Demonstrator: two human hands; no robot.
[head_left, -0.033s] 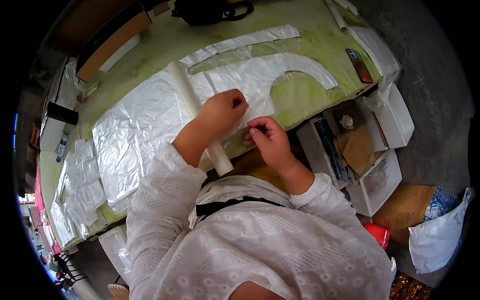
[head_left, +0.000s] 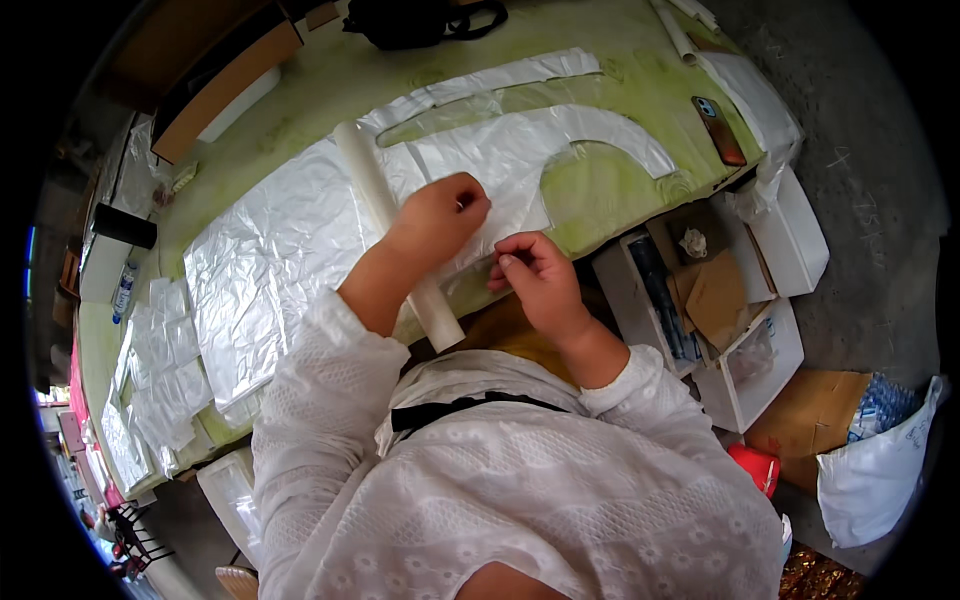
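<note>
My left hand (head_left: 437, 222) is closed, fingers curled toward the thumb, above the sheets of white plastic film (head_left: 285, 255). Its wrist crosses over a long white roll (head_left: 365, 175) that slants across the film to the table's near edge. Just to the right and nearer me, my right hand (head_left: 543, 287) is also closed, thumb and fingertips drawn together beside the film's edge. Whatever either hand pinches is too small or hidden to make out. A curved white plastic piece (head_left: 610, 130) extends from the film toward the right, with a narrow plastic strip (head_left: 490, 80) beyond it.
On the green table (head_left: 590, 205), a phone (head_left: 718, 132) lies at the right and a black bag (head_left: 400, 22) at the far side. Folded plastic bags (head_left: 160, 370) and a bottle (head_left: 123, 292) are at left. Open white drawers (head_left: 745, 370) and a cardboard box (head_left: 805, 420) stand at right.
My left hand has shifted very slightly left and away from me. The right hand and the plastic film look the same.
</note>
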